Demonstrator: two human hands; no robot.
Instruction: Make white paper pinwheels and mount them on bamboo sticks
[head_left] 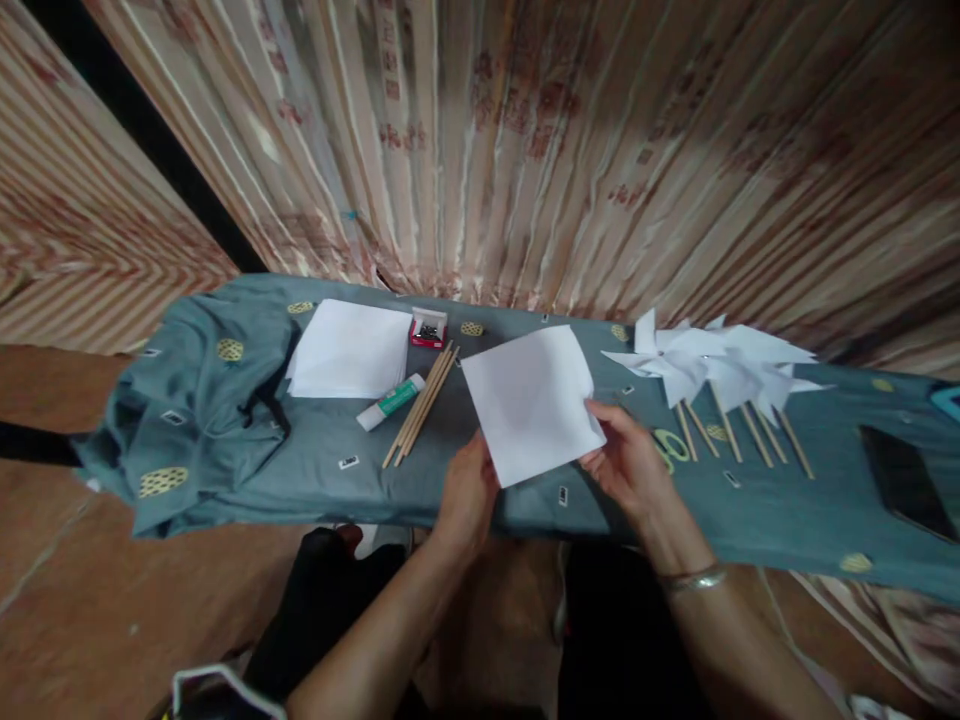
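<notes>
Between my hands is a white square sheet of paper (529, 405), tilted above the table, its right edge slightly curled. My left hand (469, 490) is closed on its lower left edge. The right corner is pinched in my right hand (626, 455). Left of the sheet lie several thin wooden sticks (424, 405) and a green and white glue stick (391, 402). Behind them stands a small red box (429, 328) with dark small pieces inside. A stack of white paper (351, 350) is farther left. Green-handled scissors (670, 450) lie just right of my right hand, partly hidden.
Several white paper pinwheels (709, 360) on wooden sticks lie at the right, overlapping. A dark phone (904, 480) is near the right end. A grey-green patterned cloth (315, 470) covers the narrow table and bunches up at left. A pleated curtain (480, 150) hangs behind.
</notes>
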